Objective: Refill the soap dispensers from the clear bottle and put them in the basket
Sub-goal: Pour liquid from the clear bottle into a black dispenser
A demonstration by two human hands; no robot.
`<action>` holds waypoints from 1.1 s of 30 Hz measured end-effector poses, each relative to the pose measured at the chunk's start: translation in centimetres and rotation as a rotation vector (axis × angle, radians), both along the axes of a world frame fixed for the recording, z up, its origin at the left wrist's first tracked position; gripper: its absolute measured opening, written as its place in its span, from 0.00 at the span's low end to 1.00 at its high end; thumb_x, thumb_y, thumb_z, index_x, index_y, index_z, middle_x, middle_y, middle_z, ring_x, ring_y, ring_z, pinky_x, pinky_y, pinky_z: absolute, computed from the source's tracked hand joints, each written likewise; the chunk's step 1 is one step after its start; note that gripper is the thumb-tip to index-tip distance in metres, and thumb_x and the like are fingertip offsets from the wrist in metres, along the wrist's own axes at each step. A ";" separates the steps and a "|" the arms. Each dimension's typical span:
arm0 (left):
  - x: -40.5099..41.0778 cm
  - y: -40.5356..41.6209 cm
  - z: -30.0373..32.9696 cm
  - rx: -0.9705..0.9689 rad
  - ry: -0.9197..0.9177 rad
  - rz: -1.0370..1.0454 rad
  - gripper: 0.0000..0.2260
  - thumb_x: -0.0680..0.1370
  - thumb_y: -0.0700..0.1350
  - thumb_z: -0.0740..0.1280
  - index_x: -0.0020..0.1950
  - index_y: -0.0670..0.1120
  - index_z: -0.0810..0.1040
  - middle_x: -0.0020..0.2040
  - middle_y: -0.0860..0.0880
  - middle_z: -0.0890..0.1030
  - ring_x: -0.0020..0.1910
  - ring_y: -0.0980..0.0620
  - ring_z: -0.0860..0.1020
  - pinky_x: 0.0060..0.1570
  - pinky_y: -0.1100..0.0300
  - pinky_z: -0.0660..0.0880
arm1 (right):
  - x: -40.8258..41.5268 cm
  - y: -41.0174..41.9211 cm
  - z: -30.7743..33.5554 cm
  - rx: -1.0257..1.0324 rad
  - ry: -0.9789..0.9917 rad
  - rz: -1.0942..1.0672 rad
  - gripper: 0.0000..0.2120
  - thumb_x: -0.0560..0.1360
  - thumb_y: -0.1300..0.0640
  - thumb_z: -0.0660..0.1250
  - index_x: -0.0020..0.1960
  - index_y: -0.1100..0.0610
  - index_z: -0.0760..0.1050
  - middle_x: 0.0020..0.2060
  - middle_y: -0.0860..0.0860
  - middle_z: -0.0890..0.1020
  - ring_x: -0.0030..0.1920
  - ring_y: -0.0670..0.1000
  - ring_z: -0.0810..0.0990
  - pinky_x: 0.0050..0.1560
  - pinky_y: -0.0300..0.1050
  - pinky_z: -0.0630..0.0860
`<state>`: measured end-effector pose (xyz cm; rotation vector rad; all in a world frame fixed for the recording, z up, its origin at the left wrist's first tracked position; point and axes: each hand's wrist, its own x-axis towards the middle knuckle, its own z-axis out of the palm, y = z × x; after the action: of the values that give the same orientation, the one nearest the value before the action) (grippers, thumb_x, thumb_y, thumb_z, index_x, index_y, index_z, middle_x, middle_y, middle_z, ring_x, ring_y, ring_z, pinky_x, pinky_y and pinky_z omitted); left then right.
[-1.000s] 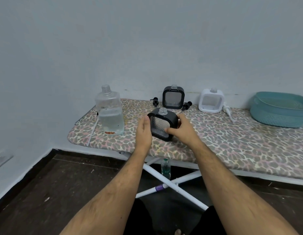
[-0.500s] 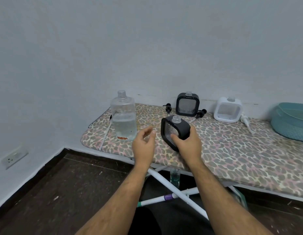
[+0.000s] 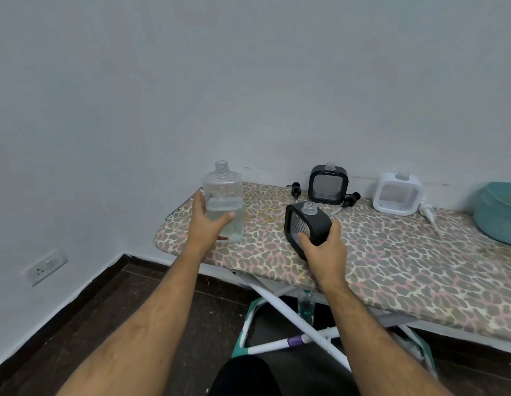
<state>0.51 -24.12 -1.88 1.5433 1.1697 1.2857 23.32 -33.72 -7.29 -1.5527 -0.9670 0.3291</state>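
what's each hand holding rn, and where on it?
Right hand: black dispenser, gripped at its lower corner, tilted. Left hand: wrapped around the clear bottle at mid-body; the bottle stands on the board.

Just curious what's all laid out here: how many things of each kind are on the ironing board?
Black dispensers: 2
White dispenser: 1
Clear bottle: 1
Pump tops: 3
Teal basket: 1
Total: 8
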 end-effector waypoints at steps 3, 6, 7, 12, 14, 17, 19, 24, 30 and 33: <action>-0.2 0.7 -0.6 -0.041 0.034 -0.026 0.33 0.71 0.38 0.76 0.73 0.51 0.67 0.63 0.53 0.76 0.59 0.56 0.77 0.63 0.49 0.76 | 0.0 -0.1 0.0 0.004 0.004 0.006 0.29 0.73 0.53 0.75 0.69 0.52 0.66 0.54 0.47 0.80 0.52 0.49 0.79 0.51 0.41 0.76; 0.0 1.2 -0.9 -0.046 0.063 0.042 0.32 0.71 0.40 0.77 0.71 0.48 0.69 0.64 0.51 0.78 0.60 0.52 0.77 0.62 0.50 0.76 | -0.1 -0.2 0.0 0.010 0.018 0.008 0.36 0.72 0.53 0.76 0.74 0.50 0.61 0.56 0.47 0.79 0.54 0.49 0.79 0.52 0.38 0.75; 0.2 1.3 -0.9 -0.040 0.076 0.066 0.31 0.70 0.40 0.78 0.70 0.48 0.71 0.63 0.51 0.78 0.60 0.52 0.77 0.61 0.52 0.76 | -0.2 -0.2 0.1 0.008 0.018 0.004 0.37 0.72 0.52 0.76 0.74 0.50 0.60 0.57 0.48 0.80 0.55 0.49 0.80 0.53 0.38 0.75; 1.4 0.6 -1.1 0.028 0.144 0.137 0.27 0.65 0.46 0.81 0.59 0.50 0.73 0.55 0.53 0.80 0.52 0.54 0.79 0.49 0.60 0.76 | -0.3 -0.2 0.1 -0.001 0.010 -0.022 0.38 0.72 0.52 0.76 0.75 0.49 0.60 0.59 0.50 0.81 0.54 0.49 0.80 0.53 0.39 0.76; 1.8 0.3 -1.3 0.036 0.162 0.150 0.29 0.64 0.50 0.82 0.59 0.50 0.72 0.54 0.54 0.80 0.52 0.54 0.79 0.51 0.58 0.77 | -0.4 -0.3 0.0 0.003 0.007 -0.026 0.37 0.72 0.52 0.76 0.75 0.48 0.60 0.58 0.50 0.81 0.54 0.50 0.80 0.54 0.43 0.79; 2.0 0.1 -1.7 0.003 0.139 0.117 0.34 0.62 0.54 0.82 0.62 0.51 0.70 0.58 0.53 0.79 0.57 0.53 0.79 0.58 0.49 0.78 | -0.3 -0.3 0.0 0.008 0.013 -0.013 0.36 0.72 0.52 0.75 0.74 0.46 0.60 0.57 0.49 0.81 0.54 0.51 0.81 0.55 0.48 0.81; 1.9 -0.2 -1.5 0.002 0.130 0.091 0.35 0.64 0.50 0.82 0.64 0.51 0.67 0.61 0.52 0.77 0.60 0.51 0.78 0.61 0.47 0.76 | -0.2 -0.2 -0.2 0.015 0.044 0.022 0.35 0.72 0.52 0.75 0.72 0.43 0.60 0.54 0.46 0.81 0.52 0.50 0.83 0.52 0.51 0.83; 1.8 -0.8 -1.1 0.035 0.177 0.095 0.37 0.66 0.49 0.81 0.69 0.53 0.66 0.63 0.53 0.77 0.61 0.51 0.77 0.61 0.47 0.76 | 0.0 -0.2 -0.3 0.032 0.056 0.060 0.32 0.73 0.55 0.74 0.70 0.43 0.62 0.52 0.43 0.81 0.51 0.45 0.82 0.53 0.48 0.83; 3.3 -2.1 -0.4 0.138 0.363 0.146 0.38 0.68 0.51 0.79 0.73 0.52 0.66 0.66 0.51 0.77 0.62 0.49 0.77 0.58 0.54 0.75 | -0.2 -0.2 -0.4 0.013 0.033 0.033 0.31 0.74 0.55 0.74 0.72 0.46 0.64 0.47 0.39 0.79 0.47 0.41 0.81 0.49 0.42 0.82; 3.8 -2.6 0.2 0.214 0.485 0.115 0.38 0.69 0.56 0.78 0.75 0.53 0.65 0.65 0.53 0.79 0.60 0.50 0.79 0.52 0.58 0.75 | -0.3 -0.2 -0.4 0.006 0.006 0.003 0.31 0.73 0.54 0.73 0.72 0.46 0.63 0.49 0.42 0.80 0.48 0.45 0.83 0.48 0.42 0.82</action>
<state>4.33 -26.72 -1.67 2.0478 1.4738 1.1717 23.06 -33.93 -7.65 -1.5446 -0.9649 0.3328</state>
